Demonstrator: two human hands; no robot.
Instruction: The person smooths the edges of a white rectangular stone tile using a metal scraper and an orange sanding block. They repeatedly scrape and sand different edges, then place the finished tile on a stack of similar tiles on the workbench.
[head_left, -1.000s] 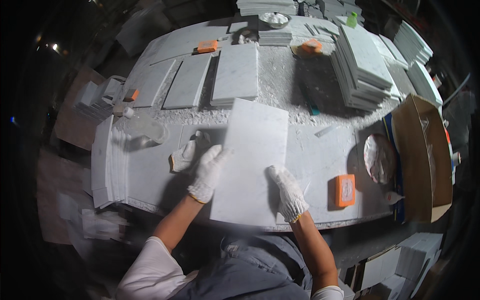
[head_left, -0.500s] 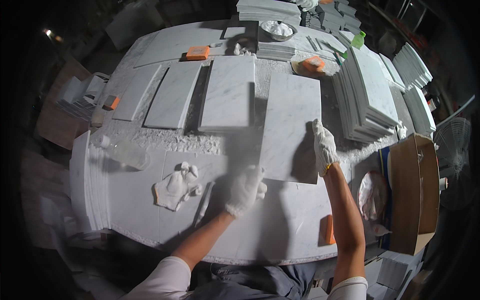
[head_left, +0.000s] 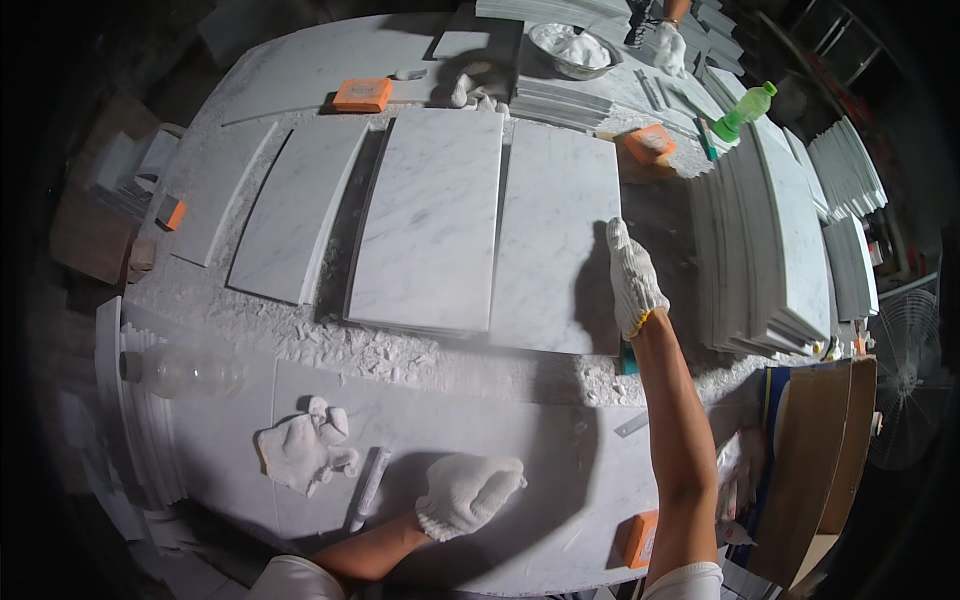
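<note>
My right hand (head_left: 632, 277), in a white knit glove, rests flat against the right edge of a white marble tile (head_left: 555, 235) lying on the stone bench. That tile lies close beside a second marble tile (head_left: 432, 215) on its left. My left hand (head_left: 468, 494), also gloved, presses palm-down on the pale slab (head_left: 300, 400) at the bench's near edge and holds nothing. A crumpled white cloth (head_left: 303, 450) and a thin light-coloured stick (head_left: 368, 487) lie just left of it.
More tiles (head_left: 295, 210) lie to the left on white rubble. A tall stack of tiles (head_left: 765, 245) stands at the right. Orange sanding blocks (head_left: 362, 94) (head_left: 640, 538), a clear plastic bottle (head_left: 185, 372), a green bottle (head_left: 742, 110), a bowl (head_left: 572, 48) and another person's gloved hand (head_left: 668, 45) are about.
The marble tile went from in front of me to lying flat beside the other tile. My left hand let go and dropped to the near slab; my right hand stays on the tile's edge.
</note>
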